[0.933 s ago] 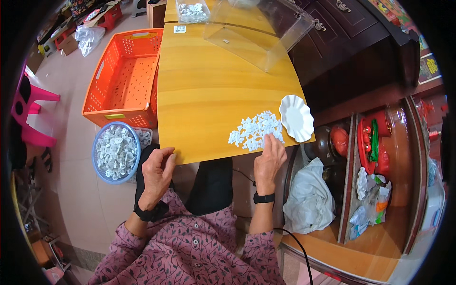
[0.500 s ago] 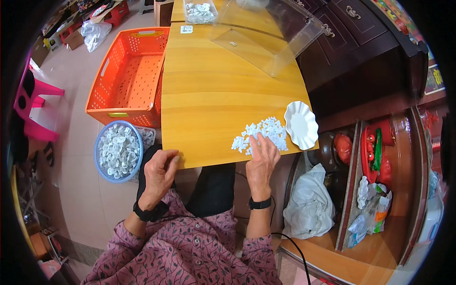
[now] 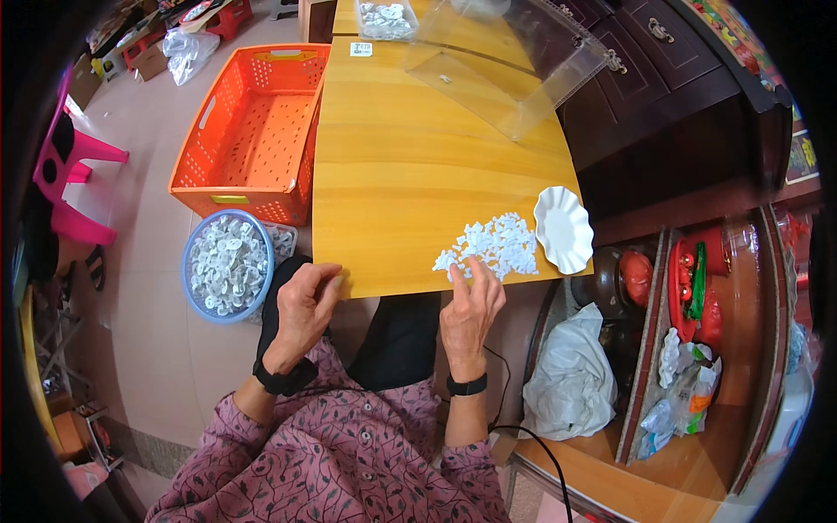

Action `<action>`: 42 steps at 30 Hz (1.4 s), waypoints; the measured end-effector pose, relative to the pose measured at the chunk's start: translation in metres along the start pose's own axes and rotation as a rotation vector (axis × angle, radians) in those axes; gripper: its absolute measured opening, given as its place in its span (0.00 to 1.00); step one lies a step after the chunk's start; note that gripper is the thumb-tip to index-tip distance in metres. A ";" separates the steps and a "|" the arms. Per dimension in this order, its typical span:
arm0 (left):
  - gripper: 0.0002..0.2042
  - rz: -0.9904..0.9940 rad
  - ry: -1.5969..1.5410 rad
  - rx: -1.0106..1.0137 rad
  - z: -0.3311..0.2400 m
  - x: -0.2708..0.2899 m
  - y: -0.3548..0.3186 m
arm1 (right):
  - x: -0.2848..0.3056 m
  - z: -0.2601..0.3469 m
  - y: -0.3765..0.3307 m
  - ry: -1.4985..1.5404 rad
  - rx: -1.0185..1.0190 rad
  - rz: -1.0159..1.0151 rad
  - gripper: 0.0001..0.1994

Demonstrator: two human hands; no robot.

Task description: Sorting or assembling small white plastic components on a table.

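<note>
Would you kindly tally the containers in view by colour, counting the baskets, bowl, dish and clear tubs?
Orange basket: 1
Blue bowl of white pieces: 1
White scalloped dish: 1
Clear tubs, a small one holding white pieces and a large empty one: 2
Total: 5

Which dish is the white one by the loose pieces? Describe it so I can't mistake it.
Start at the yellow wooden table and go to its near right corner. There, just right of the heap of small white pieces that the right hand touches, sits the white dish. Unlike the round blue bowl on the floor, it is scalloped and empty.
</note>
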State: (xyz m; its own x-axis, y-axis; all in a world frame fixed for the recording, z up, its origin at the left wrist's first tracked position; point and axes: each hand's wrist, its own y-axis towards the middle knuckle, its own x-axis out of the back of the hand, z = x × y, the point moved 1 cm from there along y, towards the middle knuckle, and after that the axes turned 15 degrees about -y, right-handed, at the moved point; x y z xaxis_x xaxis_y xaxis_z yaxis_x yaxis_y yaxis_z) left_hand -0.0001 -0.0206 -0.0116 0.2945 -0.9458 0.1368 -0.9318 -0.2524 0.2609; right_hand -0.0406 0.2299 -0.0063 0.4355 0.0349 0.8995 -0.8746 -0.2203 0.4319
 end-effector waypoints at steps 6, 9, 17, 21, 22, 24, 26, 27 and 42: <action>0.05 0.041 0.019 0.025 0.001 0.003 -0.002 | 0.002 0.016 -0.001 -0.012 0.016 0.012 0.23; 0.05 0.031 -0.005 0.024 0.003 0.003 -0.003 | 0.007 0.019 -0.006 0.023 0.019 0.021 0.24; 0.06 0.003 -0.019 0.026 0.003 0.003 -0.002 | 0.005 0.012 -0.020 -0.055 -0.095 -0.037 0.23; 0.06 -0.001 -0.019 0.029 0.003 0.002 -0.003 | 0.004 0.020 -0.024 -0.050 -0.057 -0.008 0.22; 0.06 -0.005 -0.025 0.024 0.004 0.002 -0.003 | 0.003 0.021 -0.025 -0.035 -0.050 -0.009 0.22; 0.06 -0.009 -0.032 0.019 0.004 0.002 -0.003 | 0.001 0.021 -0.025 -0.015 -0.057 -0.027 0.22; 0.06 0.000 -0.028 0.019 0.003 0.002 -0.002 | 0.000 0.019 -0.022 0.001 -0.065 -0.044 0.23; 0.06 0.001 -0.027 0.020 0.003 0.002 -0.002 | 0.000 0.017 -0.020 -0.023 -0.080 -0.049 0.23; 0.06 -0.002 -0.014 0.020 0.004 0.002 -0.001 | 0.004 0.037 -0.011 -0.046 -0.057 0.032 0.26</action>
State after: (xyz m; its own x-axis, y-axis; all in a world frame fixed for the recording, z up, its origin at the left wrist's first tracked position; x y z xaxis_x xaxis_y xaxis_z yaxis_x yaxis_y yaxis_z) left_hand 0.0010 -0.0234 -0.0154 0.2939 -0.9479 0.1227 -0.9353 -0.2587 0.2416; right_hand -0.0213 0.1963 -0.0104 0.4155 -0.0162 0.9094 -0.8982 -0.1650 0.4075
